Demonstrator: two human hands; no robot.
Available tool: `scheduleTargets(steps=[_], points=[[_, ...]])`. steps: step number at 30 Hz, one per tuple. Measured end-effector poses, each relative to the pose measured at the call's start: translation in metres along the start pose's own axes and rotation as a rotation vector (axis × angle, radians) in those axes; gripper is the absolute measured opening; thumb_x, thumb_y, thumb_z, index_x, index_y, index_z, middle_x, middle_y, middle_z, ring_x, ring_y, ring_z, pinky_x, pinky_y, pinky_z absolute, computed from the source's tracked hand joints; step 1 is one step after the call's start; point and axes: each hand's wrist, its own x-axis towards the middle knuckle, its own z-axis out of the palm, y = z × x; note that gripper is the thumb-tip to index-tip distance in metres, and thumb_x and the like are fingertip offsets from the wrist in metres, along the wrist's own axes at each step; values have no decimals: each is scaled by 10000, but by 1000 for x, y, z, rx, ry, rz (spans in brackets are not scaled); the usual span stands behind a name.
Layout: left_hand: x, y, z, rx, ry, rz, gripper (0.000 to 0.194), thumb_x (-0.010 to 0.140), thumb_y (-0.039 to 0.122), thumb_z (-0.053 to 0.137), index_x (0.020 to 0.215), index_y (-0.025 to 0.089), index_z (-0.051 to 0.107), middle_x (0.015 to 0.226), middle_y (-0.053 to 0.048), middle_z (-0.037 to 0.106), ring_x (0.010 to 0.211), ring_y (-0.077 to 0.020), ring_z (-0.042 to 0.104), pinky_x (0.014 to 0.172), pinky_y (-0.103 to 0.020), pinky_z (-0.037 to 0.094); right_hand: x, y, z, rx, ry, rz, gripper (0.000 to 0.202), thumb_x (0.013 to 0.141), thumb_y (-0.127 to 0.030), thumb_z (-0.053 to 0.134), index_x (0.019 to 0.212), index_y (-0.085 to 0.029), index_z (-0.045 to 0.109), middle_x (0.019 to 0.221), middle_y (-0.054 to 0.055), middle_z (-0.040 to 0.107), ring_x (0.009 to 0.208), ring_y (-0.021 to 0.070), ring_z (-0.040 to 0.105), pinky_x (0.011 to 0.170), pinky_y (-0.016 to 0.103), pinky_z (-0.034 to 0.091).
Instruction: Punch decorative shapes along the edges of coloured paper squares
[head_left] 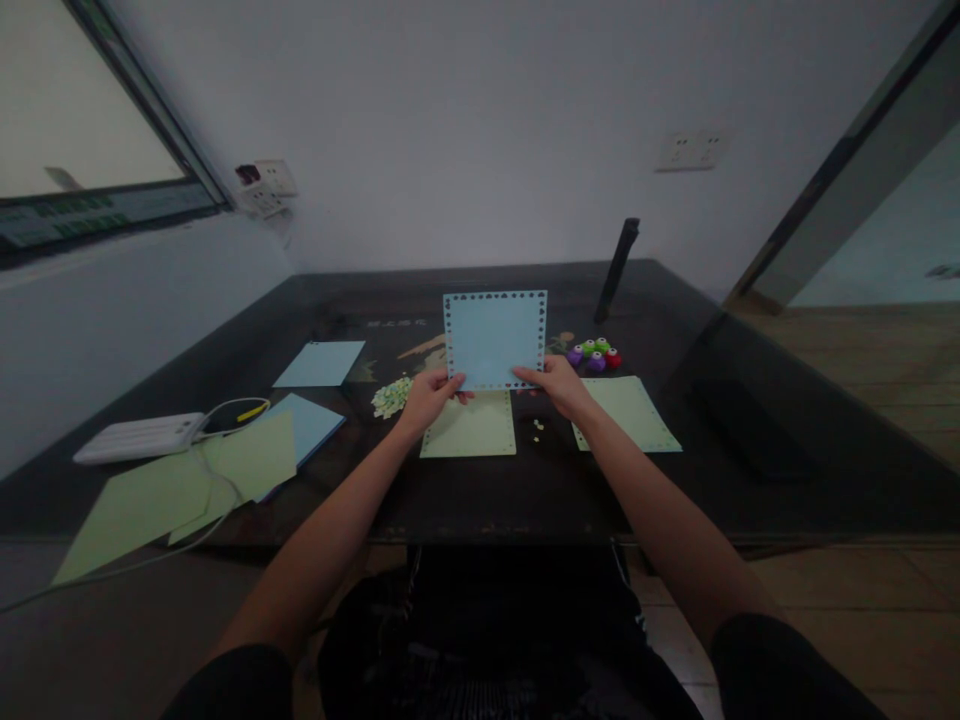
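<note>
Upright above the dark table, a light blue sheet (495,340) with small shapes punched along its edges is held between both hands. My left hand (431,395) pinches its lower left corner, and my right hand (559,384) pinches the lower right corner. Beneath it lies a pale green sheet (471,430) with punched edges. A pile of small paper pieces (391,397) is beside my left hand. More pale green sheets (628,415) lie near my right forearm, with several colourful punches (595,354) behind them.
At the left are a blue sheet (321,364), green sheets (157,500) over more blue paper (304,425), and a white power bank (139,438) with a cable. A black upright bar (617,270) stands at the back right. A dark flat object (750,430) lies right.
</note>
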Motion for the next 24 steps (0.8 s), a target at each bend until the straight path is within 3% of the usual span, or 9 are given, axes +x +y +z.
scheduleTargets(steps=[11, 24], points=[[1, -2, 0, 18, -6, 1, 302, 808, 409, 559, 686, 153, 665, 635, -59, 696, 586, -156, 598, 605, -282, 439, 0, -2, 0, -60, 0, -15, 266, 643, -403, 707, 658, -149, 629, 620, 45, 648, 516, 124, 546, 458, 248, 378], [1, 0, 0, 44, -30, 14, 380, 799, 490, 540, 668, 151, 649, 656, -66, 701, 584, -154, 590, 586, -271, 440, 0, 1, -1, -73, -86, 6, 238, 644, -375, 717, 686, -159, 628, 670, 61, 657, 544, 142, 562, 522, 288, 440]])
